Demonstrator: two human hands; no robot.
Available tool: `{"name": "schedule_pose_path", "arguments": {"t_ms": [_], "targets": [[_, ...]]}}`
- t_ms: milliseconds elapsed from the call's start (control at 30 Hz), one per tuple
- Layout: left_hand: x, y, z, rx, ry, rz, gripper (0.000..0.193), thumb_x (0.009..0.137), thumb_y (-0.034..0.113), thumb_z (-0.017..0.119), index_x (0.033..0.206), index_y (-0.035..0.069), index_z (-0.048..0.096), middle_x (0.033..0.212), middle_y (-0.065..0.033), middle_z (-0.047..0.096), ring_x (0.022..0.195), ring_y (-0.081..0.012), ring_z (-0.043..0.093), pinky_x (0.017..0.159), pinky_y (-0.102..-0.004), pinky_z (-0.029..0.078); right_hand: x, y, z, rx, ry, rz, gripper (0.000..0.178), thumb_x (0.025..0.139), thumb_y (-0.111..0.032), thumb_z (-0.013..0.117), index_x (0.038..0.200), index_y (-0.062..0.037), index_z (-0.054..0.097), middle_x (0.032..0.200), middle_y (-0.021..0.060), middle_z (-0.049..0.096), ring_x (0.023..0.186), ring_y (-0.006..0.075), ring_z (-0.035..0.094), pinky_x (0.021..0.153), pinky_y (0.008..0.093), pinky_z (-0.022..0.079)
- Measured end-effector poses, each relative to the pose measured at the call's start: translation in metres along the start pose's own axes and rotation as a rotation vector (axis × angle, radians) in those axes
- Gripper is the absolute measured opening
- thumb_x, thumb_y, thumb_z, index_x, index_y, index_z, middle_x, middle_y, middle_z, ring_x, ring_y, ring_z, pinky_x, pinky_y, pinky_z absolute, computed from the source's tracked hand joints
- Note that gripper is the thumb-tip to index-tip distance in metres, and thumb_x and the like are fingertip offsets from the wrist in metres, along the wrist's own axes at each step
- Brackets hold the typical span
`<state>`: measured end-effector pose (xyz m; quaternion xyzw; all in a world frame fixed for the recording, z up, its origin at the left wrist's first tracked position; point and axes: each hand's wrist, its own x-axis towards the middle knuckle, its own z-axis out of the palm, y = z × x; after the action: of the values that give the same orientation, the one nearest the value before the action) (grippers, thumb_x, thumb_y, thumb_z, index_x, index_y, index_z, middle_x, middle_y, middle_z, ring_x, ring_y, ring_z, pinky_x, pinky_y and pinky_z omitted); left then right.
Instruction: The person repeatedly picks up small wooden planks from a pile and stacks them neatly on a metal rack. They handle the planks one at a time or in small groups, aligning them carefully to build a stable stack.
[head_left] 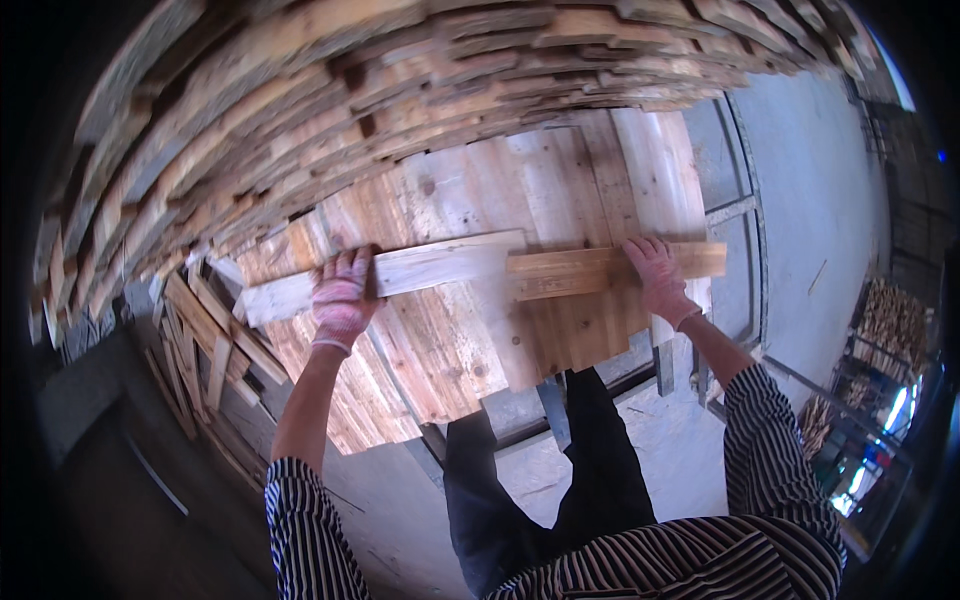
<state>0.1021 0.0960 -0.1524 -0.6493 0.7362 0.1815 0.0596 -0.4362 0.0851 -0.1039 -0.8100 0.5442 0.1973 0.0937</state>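
Two short wooden boards lie crosswise, nearly end to end, over a layer of planks (480, 195) laid side by side. My left hand (342, 300), in a pink and white work glove, is closed over the pale board (450, 260) near its left end. Toward the right end of the browner board (570, 274), my right hand (662, 280) grips it from above in a similar glove. The pale board's right end meets or slightly overlaps the brown board's left end; blur hides which. My fingertips on both boards' far edges are partly visible.
A tall stack of rough boards (400, 70) rises along the far side. Loose wood offcuts (215, 350) are heaped at the left. A metal frame (750, 210) stands under and right of the planks, above a grey floor (810, 190). Bundled wood sticks (890, 325) sit farther right.
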Motion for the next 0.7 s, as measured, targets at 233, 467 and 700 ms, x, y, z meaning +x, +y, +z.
{"name": "schedule_pose_path", "arguments": {"t_ms": [233,467,700], "targets": [[0.048,0.005,-0.036,0.005,-0.077,-0.221,0.100,0.065,0.040,0.089,0.151,0.021,0.041,0.134,-0.0137,0.056,0.129,-0.0365,0.050,0.103,-0.0537,0.043,0.049,0.036,-0.014,0.105,0.181,-0.119,0.070,0.075,-0.001,0.064,0.142,-0.0151,0.049,0.141,0.0084,0.051,0.131,0.0304,0.046,0.110,0.0474,0.037],[0.077,0.023,-0.023,-0.218,0.029,-0.158,0.094,0.062,0.023,0.090,0.145,0.015,0.047,0.125,-0.0206,0.059,0.115,-0.0427,0.057,0.096,-0.0490,0.049,0.135,0.050,-0.007,0.108,0.171,-0.005,0.045,0.090,-0.010,0.057,0.134,-0.0191,0.056,0.125,0.0084,0.058,0.124,0.0286,0.053,0.100,0.0478,0.043],[0.085,-0.008,0.013,-0.114,0.066,-0.092,0.101,0.062,0.025,0.090,0.151,0.018,0.041,0.128,-0.0181,0.059,0.122,-0.0397,0.053,0.097,-0.0492,0.049,0.147,0.066,0.005,0.131,0.237,-0.032,0.044,0.087,-0.011,0.060,0.129,-0.0235,0.059,0.116,0.0056,0.061,0.120,0.0265,0.055,0.096,0.0479,0.045]]}}
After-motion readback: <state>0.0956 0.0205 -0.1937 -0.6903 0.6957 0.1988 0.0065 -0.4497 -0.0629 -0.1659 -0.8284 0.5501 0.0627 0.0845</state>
